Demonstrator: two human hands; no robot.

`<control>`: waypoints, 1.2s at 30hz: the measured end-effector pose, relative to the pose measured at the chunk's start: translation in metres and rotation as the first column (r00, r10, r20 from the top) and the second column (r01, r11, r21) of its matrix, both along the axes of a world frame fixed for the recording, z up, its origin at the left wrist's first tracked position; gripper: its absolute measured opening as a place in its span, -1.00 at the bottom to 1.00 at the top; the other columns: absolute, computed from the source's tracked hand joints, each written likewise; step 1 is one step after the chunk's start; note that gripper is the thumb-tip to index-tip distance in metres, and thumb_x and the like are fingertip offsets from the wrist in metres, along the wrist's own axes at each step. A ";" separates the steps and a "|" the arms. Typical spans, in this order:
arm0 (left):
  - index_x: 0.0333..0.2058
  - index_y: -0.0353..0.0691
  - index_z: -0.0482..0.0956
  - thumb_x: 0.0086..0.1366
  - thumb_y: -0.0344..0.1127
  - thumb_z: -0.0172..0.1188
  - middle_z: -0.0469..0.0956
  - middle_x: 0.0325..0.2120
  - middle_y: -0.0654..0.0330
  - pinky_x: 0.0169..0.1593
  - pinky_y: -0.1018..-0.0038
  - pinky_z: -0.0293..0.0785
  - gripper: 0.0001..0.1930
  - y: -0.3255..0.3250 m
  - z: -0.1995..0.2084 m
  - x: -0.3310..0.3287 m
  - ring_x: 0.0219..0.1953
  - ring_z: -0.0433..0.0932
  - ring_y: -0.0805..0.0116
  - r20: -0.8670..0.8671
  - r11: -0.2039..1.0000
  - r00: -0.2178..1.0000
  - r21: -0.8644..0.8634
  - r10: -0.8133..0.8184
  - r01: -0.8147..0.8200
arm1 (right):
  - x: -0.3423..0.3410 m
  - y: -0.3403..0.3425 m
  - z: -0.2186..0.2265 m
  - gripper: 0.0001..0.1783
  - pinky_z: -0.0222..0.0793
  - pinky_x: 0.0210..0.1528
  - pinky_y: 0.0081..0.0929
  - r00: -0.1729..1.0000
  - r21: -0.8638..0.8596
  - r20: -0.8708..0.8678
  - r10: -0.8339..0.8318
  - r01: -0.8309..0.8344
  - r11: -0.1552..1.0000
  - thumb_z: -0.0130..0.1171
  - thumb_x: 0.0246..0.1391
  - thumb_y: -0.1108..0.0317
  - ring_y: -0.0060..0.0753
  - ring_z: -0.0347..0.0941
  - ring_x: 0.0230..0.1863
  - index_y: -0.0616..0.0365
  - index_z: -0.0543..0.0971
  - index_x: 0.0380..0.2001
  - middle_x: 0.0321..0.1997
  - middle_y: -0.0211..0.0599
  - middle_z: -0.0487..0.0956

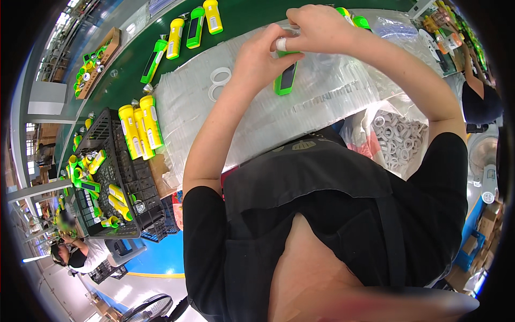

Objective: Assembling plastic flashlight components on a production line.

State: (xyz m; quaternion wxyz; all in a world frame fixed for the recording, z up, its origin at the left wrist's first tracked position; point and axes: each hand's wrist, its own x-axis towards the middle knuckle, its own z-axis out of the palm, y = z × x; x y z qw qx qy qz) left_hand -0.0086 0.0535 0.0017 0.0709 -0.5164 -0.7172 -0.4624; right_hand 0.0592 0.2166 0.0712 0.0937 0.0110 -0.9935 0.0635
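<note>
A green flashlight with a dark panel stands out below my hands, over the grey padded sheet. My left hand is closed around its upper part, thumb across the front. My right hand curls its fingers at the flashlight's far end, which the fingers mostly hide. Between the hands, by the right thumb, shows a white band; I cannot tell whether it is a loose ring or a wrap on the thumb. Two white rings lie on the sheet left of my left forearm.
Several yellow and green flashlights lie on the green table beyond the sheet. A black crate of flashlights stands at left. An open bag of white rings sits near my right elbow. Other people work at both sides.
</note>
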 end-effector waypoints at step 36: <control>-0.30 -0.20 0.48 -0.07 -0.32 0.53 0.57 -0.44 0.27 -0.30 0.49 0.49 -0.60 -0.003 -0.006 -0.003 -0.44 0.50 0.41 -0.033 0.997 0.999 0.071 0.009 -0.007 | 0.003 0.004 0.020 -0.50 0.42 -0.32 -0.22 0.964 -0.250 0.045 0.261 -0.242 0.938 0.30 -0.03 -0.04 0.00 0.52 -0.38 0.26 0.55 -0.38 -0.47 -0.04 0.53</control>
